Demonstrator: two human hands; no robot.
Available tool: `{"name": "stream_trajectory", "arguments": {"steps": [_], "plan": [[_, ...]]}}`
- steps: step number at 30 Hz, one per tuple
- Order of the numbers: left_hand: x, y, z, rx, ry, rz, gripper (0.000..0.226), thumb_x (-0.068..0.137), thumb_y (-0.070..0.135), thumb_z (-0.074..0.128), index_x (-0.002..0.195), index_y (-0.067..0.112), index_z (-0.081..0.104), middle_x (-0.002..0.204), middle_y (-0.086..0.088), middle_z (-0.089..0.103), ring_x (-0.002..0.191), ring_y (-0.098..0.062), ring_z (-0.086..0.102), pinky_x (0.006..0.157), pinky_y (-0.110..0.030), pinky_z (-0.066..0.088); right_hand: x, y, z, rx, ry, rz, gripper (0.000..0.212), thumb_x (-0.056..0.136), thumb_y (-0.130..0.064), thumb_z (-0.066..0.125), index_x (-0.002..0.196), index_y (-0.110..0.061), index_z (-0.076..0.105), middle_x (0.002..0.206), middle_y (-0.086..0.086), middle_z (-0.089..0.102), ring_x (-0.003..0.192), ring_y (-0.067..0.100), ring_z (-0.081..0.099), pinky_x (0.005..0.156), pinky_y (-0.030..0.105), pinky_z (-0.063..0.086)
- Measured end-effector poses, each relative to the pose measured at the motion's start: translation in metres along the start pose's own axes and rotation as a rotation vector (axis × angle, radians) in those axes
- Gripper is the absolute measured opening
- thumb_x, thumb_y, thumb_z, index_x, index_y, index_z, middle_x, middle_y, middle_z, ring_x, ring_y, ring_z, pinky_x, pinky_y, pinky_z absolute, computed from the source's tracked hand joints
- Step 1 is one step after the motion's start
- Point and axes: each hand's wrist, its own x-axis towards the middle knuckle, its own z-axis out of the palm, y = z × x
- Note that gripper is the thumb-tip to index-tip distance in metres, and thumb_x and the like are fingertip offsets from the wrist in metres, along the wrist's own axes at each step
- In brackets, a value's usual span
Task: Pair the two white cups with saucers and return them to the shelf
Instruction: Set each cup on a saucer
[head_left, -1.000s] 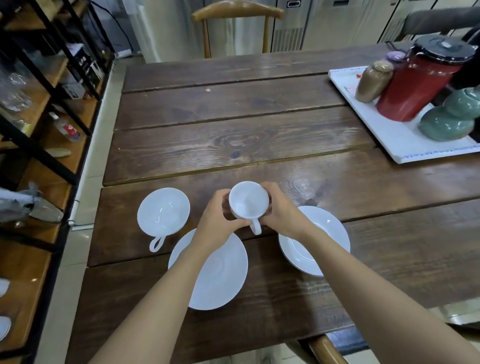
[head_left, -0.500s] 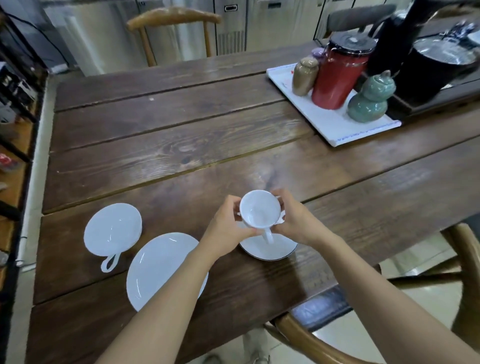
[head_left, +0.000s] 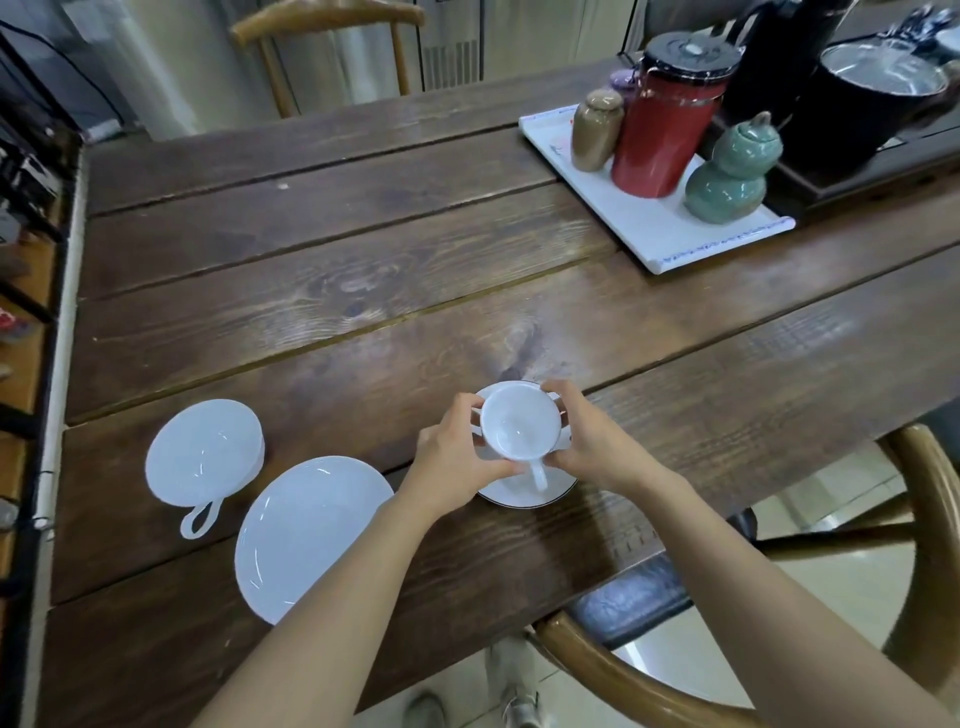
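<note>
Hands, left and right, clasp a glossy white handled cup over a round, dark-rimmed white saucer; contact seems likely.

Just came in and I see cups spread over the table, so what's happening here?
A person is pairing white cups with saucers. Both hands, left hand and right hand, hold one white cup over a saucer near the table's front edge; whether it has touched down is hard to tell. The second cup sits alone to the left, beside an empty saucer. Nothing has gone back to the shelf yet.
</note>
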Motion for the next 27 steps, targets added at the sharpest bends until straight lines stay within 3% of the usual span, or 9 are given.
{"name": "stream_trajectory", "arguments": {"steps": [6, 8, 10, 13, 18, 24, 27], "plan": [[-0.01, 0.003, -0.019, 0.057, 0.061, 0.053, 0.092, 0.069, 0.047, 0.077, 0.142, 0.032, 0.023, 0.145, 0.006, 0.039, 0.129, -0.018, 0.038, 0.112, -0.044, 0.023, -0.003, -0.011, -0.026, 0.043, 0.038, 0.051, 0.089, 0.072, -0.001, 0.068, 0.145, -0.022, 0.021, 0.123, 0.005, 0.043, 0.106, 0.017, 0.047, 0.082, 0.024, 0.037], [-0.015, -0.001, -0.032, 0.076, 0.099, 0.045, 0.092, 0.069, 0.051, 0.074, 0.143, 0.034, 0.022, 0.148, 0.005, 0.037, 0.135, -0.022, 0.033, 0.112, -0.045, 0.022, -0.003, -0.02, -0.03, -0.017, 0.016, 0.023, 0.088, 0.073, -0.002, 0.065, 0.146, -0.025, 0.02, 0.132, 0.005, 0.041, 0.113, 0.018, 0.045, 0.084, 0.023, 0.04], [-0.023, -0.007, -0.046, 0.102, 0.154, 0.036, 0.091, 0.071, 0.053, 0.072, 0.144, 0.035, 0.021, 0.152, 0.006, 0.032, 0.138, -0.025, 0.028, 0.113, -0.044, 0.022, -0.003, -0.032, -0.028, -0.083, -0.003, -0.008, 0.087, 0.075, -0.007, 0.066, 0.146, -0.028, 0.02, 0.138, 0.006, 0.039, 0.122, 0.02, 0.042, 0.097, 0.032, 0.04], [-0.04, -0.019, -0.074, 0.161, 0.254, 0.046, 0.087, 0.075, 0.054, 0.067, 0.146, 0.033, 0.021, 0.155, 0.006, 0.025, 0.141, -0.023, 0.023, 0.114, -0.043, 0.02, 0.001, -0.053, -0.015, -0.141, -0.044, -0.041, 0.088, 0.075, -0.022, 0.072, 0.146, -0.032, 0.02, 0.143, 0.004, 0.037, 0.13, 0.023, 0.037, 0.109, 0.042, 0.032], [-0.071, -0.064, -0.118, 0.145, 0.38, -0.028, 0.088, 0.075, 0.055, 0.067, 0.146, 0.033, 0.022, 0.156, 0.006, 0.025, 0.142, -0.02, 0.022, 0.114, -0.046, 0.022, 0.021, -0.096, 0.036, -0.436, -0.023, -0.213, 0.089, 0.078, -0.044, 0.067, 0.148, -0.029, 0.014, 0.152, 0.001, 0.029, 0.139, 0.022, 0.026, 0.111, 0.039, 0.015], [-0.106, -0.118, -0.16, 0.1, 0.523, -0.145, 0.093, 0.071, 0.048, 0.074, 0.146, 0.027, 0.023, 0.153, 0.004, 0.029, 0.14, -0.023, 0.026, 0.115, -0.043, 0.019, 0.042, -0.148, 0.097, -0.433, -0.128, -0.283, 0.094, 0.077, -0.041, 0.07, 0.149, -0.027, 0.011, 0.152, 0.005, 0.029, 0.139, 0.025, 0.028, 0.114, 0.045, 0.019], [-0.112, -0.141, -0.17, 0.07, 0.512, -0.239, 0.101, 0.071, 0.048, 0.074, 0.149, 0.028, 0.014, 0.157, 0.002, 0.021, 0.144, -0.023, 0.019, 0.115, -0.044, 0.015, 0.051, -0.168, 0.126, -0.412, -0.224, -0.275, 0.097, 0.078, -0.039, 0.07, 0.15, -0.026, 0.007, 0.155, 0.004, 0.024, 0.142, 0.025, 0.024, 0.116, 0.049, 0.019]]}}
